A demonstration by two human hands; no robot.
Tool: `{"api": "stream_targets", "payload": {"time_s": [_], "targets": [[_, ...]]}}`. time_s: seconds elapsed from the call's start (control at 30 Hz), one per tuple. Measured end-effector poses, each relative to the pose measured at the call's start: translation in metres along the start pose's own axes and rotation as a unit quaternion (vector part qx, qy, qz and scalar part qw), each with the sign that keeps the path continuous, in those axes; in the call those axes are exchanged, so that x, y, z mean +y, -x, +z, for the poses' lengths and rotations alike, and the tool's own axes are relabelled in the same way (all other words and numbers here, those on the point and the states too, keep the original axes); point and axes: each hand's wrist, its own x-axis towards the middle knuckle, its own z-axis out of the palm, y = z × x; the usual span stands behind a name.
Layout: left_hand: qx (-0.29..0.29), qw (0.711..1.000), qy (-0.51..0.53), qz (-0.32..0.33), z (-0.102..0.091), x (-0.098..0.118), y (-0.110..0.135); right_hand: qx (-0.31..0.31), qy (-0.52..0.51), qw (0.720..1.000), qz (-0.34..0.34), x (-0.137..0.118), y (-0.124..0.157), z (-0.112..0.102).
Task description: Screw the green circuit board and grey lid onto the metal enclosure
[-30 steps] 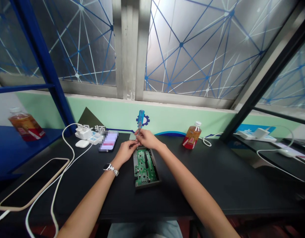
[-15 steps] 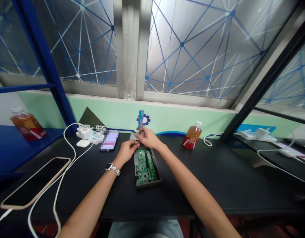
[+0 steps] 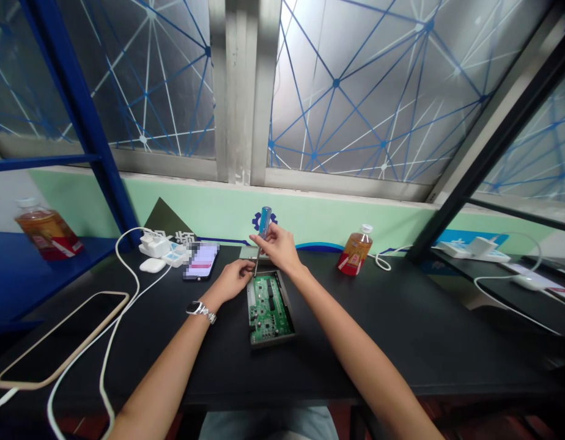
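Note:
A green circuit board (image 3: 266,308) lies in a shallow metal case on the black table in front of me. My right hand (image 3: 281,247) is closed around a screwdriver (image 3: 265,221) with a blue, clear handle. The screwdriver leans slightly right at the top, and its thin shaft points down to the board's far left corner. My left hand (image 3: 235,280) is at that same corner, fingertips pinched together close to the shaft. What they hold, if anything, is too small to make out. A silver watch is on my left wrist.
To the left lie a phone in a beige case (image 3: 62,339), white cables (image 3: 134,269), a power strip (image 3: 175,253) and a lit phone (image 3: 202,261). A drink bottle (image 3: 354,252) stands behind on the right; another bottle (image 3: 48,232) is on the blue shelf. The wall runs along the back.
My right hand has risen a little and shifted right, now higher on the screwdriver, which tilts more to the right. The shaft shows more. My left hand has drawn slightly left.

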Motion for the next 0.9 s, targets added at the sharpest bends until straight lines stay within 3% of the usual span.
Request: {"api": "stream_targets", "payload": {"time_s": [0.1, 0.27, 0.5, 0.7, 0.9], "targets": [[-0.034, 0.999, -0.024, 0.012, 0.001, -0.008, -0.001, -0.023, -0.017, 1.0, -0.003, -0.004, 0.0, -0.007], [-0.038, 0.998, -0.017, 0.048, 0.01, -0.008, -0.004, -0.064, -0.053, 0.996, 0.01, -0.003, -0.002, -0.016], [-0.049, 0.998, -0.015, 0.043, 0.013, -0.005, -0.005, -0.19, -0.173, 0.963, 0.076, 0.003, -0.01, -0.027], [-0.004, 0.992, 0.115, 0.045, 0.022, 0.002, -0.007, -0.225, -0.228, 0.942, 0.104, 0.003, -0.012, -0.033], [-0.014, 0.98, 0.194, 0.025, 0.024, 0.012, -0.009, -0.251, -0.237, 0.93, 0.125, -0.006, -0.009, -0.037]]}}
